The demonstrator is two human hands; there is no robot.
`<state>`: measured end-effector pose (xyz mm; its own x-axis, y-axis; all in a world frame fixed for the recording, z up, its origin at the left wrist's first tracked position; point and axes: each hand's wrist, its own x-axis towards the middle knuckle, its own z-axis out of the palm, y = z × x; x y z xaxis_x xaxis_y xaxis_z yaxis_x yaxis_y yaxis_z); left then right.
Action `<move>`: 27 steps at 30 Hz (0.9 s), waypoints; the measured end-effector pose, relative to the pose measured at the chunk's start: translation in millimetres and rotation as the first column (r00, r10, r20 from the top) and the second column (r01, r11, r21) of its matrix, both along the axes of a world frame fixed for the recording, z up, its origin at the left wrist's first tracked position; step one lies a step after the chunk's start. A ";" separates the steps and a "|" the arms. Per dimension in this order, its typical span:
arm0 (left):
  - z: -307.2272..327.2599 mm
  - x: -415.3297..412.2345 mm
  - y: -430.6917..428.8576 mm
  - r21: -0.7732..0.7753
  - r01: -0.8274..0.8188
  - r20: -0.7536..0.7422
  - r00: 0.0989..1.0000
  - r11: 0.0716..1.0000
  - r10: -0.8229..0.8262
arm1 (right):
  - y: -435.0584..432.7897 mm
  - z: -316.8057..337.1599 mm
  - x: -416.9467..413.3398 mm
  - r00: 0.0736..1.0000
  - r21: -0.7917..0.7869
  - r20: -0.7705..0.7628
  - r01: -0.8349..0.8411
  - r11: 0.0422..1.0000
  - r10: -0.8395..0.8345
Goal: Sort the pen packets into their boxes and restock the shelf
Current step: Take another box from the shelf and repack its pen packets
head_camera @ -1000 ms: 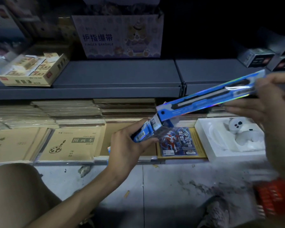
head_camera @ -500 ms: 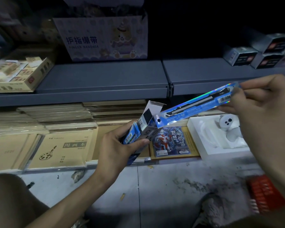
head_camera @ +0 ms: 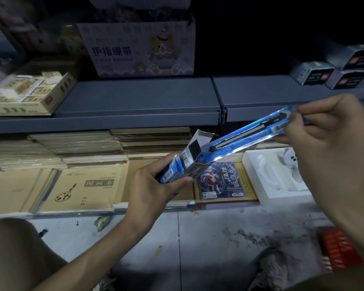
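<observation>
Head view: left hand (head_camera: pixel 150 191) curled round the open blue pen box (head_camera: pixel 188 161), flap up, just below the grey shelf (head_camera: pixel 114 120) edge. Right hand (head_camera: pixel 328 148) pinches the pen packet (head_camera: pixel 250 135) by its upper end. Packet's long axis slants lower-left to upper-right, lower end at the box mouth.

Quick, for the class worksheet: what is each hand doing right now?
Left hand: closed round the open pen box.
Right hand: pinching the blue pen packet.

Shows glossy holographic film on the pen packet (head_camera: pixel 250 133), thin printed cardboard on the pen box (head_camera: pixel 190 158), matt grey metal on the shelf (head_camera: pixel 135 97), matt kraft paper on the sketchbooks (head_camera: pixel 82 192).
</observation>
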<state>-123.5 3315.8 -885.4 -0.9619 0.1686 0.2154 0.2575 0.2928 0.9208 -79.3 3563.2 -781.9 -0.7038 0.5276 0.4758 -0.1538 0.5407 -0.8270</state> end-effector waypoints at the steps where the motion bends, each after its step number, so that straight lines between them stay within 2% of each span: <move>1: 0.4 0.0 0.0 0.000 0.001 -0.009 1.000 1.000 -0.001 | 0.0 -1.3 -0.6 1.000 -0.012 0.000 -0.010 1.000 0.010; 6: -0.5 1.8 1.2 -0.021 -0.006 -0.051 0.999 1.000 0.005 | -12.4 -13.4 -4.4 0.994 -0.066 0.058 -0.092 0.994 0.096; 13: -7.9 4.1 3.9 -0.057 -0.059 -0.041 0.998 0.997 0.057 | -43.6 -43.6 -13.4 0.924 -0.193 0.248 -0.246 0.950 0.290; 16: -10.4 5.4 4.4 -0.064 -0.054 -0.035 0.998 0.996 0.052 | -41.6 -45.6 -19.8 0.925 -0.115 0.288 -0.224 0.968 0.248; 20: -8.6 6.8 8.0 -0.072 -0.056 -0.058 0.997 0.996 0.052 | -50.7 -53.6 -18.8 0.927 -0.106 0.310 -0.188 0.976 0.212; 23: -7.9 7.8 10.9 -0.032 -0.048 -0.029 0.998 0.998 0.047 | -65.0 -56.8 -13.4 0.919 0.005 0.350 -0.192 0.981 0.178; 27: -0.6 8.4 11.4 -0.024 -0.052 -0.067 0.996 0.998 0.050 | -57.9 -50.4 -14.0 0.934 -0.033 0.296 -0.198 0.980 0.199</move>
